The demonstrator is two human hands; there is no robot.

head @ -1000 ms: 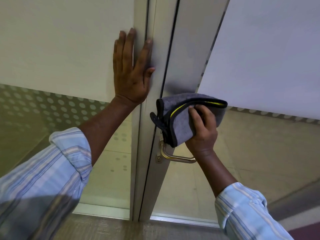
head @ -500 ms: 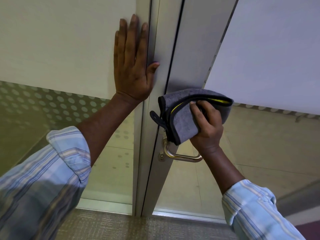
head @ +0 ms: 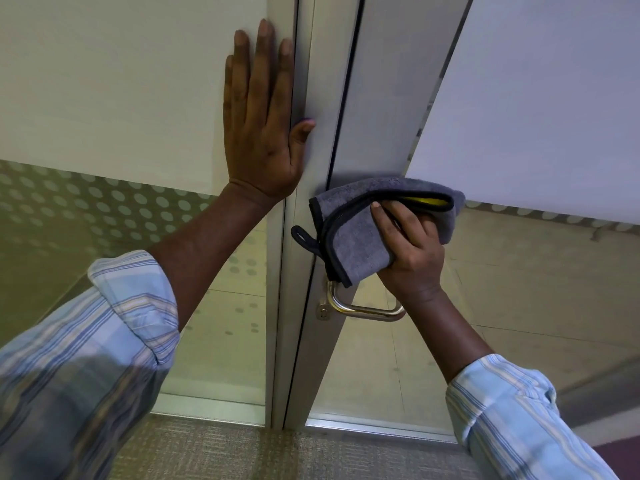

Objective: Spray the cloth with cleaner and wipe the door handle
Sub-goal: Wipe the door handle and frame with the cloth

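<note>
My right hand [head: 412, 251] grips a folded grey cloth [head: 353, 237] with black trim and a yellow inner side. The cloth covers the upper part of the metal door handle [head: 360, 308], whose lower bend and horizontal bar show below it. My left hand [head: 263, 112] lies flat, fingers up, against the frosted glass panel [head: 121, 91] and the grey door frame [head: 311, 168], holding nothing. No cleaner bottle is in view.
The glass door [head: 536, 116] with a frosted upper band stands ajar to the right of the frame. Dotted film marks the lower left glass. Grey carpet [head: 225, 452] lies at the bottom, and a tiled floor shows through the glass.
My left hand slid a little higher up the frame and panel. My right hand kept the cloth on the upper part of the handle, shifting only slightly.
</note>
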